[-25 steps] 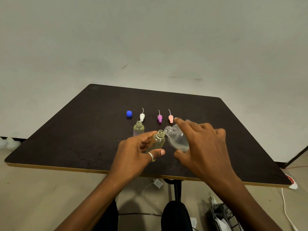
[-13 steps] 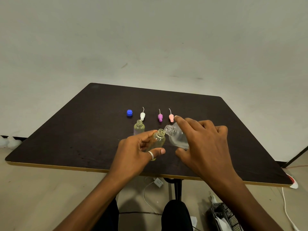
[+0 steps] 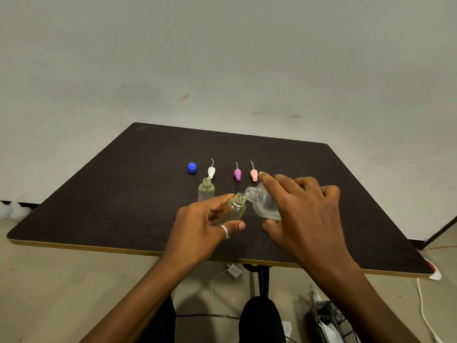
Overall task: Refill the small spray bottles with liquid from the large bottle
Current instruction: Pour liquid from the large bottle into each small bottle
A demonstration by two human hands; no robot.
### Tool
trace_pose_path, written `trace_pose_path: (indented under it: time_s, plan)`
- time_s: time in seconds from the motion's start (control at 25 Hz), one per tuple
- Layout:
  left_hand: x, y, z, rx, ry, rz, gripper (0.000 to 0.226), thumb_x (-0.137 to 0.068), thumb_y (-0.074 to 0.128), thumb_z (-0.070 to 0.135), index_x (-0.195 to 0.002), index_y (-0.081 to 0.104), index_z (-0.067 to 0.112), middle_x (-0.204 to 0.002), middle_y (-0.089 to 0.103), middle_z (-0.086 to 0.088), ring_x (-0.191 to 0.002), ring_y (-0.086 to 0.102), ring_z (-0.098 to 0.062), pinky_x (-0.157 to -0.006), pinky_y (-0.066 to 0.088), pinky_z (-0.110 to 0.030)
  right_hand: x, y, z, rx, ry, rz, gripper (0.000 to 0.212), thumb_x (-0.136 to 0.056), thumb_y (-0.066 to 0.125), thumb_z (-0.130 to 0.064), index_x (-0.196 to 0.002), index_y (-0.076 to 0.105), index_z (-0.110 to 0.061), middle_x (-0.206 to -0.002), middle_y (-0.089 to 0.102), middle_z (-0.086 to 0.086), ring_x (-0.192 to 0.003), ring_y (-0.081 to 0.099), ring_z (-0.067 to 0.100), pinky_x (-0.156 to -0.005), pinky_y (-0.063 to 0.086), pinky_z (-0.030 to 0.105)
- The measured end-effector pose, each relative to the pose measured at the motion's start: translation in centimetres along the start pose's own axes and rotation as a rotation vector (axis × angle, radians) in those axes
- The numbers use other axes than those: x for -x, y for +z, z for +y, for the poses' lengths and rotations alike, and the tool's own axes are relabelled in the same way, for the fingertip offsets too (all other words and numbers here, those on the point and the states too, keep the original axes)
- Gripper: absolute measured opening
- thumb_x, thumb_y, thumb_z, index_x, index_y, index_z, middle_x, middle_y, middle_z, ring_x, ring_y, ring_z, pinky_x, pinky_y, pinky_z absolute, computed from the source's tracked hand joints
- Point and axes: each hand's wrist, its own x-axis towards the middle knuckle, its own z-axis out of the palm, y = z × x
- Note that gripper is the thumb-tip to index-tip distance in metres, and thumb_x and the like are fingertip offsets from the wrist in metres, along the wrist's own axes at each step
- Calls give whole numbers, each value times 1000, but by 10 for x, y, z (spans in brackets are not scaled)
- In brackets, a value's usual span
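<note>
My left hand (image 3: 201, 227) grips a small yellowish bottle (image 3: 234, 209), uncapped and tilted slightly right. My right hand (image 3: 303, 214) holds the large clear bottle (image 3: 262, 203) tipped leftward, its open mouth touching the small bottle's rim. Another small open bottle (image 3: 206, 189) stands upright just behind my left hand. Beyond it lie a white spray top (image 3: 211, 171), a purple spray top (image 3: 237, 174) and a pink spray top (image 3: 254, 174), each with a thin tube. A blue cap (image 3: 192, 167) lies at the left of the row. Most of the large bottle's body is hidden under my fingers.
Everything sits on a dark square table (image 3: 123, 199) with a light edge strip, in front of a plain wall. Under the table's near edge are cables (image 3: 217, 280), my knees and a black mesh basket (image 3: 333, 323) on the floor.
The large bottle's mouth has shifted slightly lower and closer onto the small bottle's rim. Both hands otherwise stay in the same place.
</note>
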Motion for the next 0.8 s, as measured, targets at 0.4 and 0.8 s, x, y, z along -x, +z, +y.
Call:
trace_pose_path:
  time_s: [0.4,0.8]
  plan:
    - [1,1,0,-9,2,1,59,-71,85,28,-127,64,32,-111,71,17,-98,64,12,-91,53,-19,0,-4,1,7,-19,21,89,-50,89,-41,-131,55,-26,-119,66,3,-98,61,33,-72,42,45]
    - [1,2,-1,-13,-6,3,59,-71,85,30,-127,65,32,-112,72,16,-100,64,9,-93,55,-25,-1,-5,1,21,-22,7,89,-50,90,-40,-131,55,-27,-121,65,3,-100,60,34,-73,42,47]
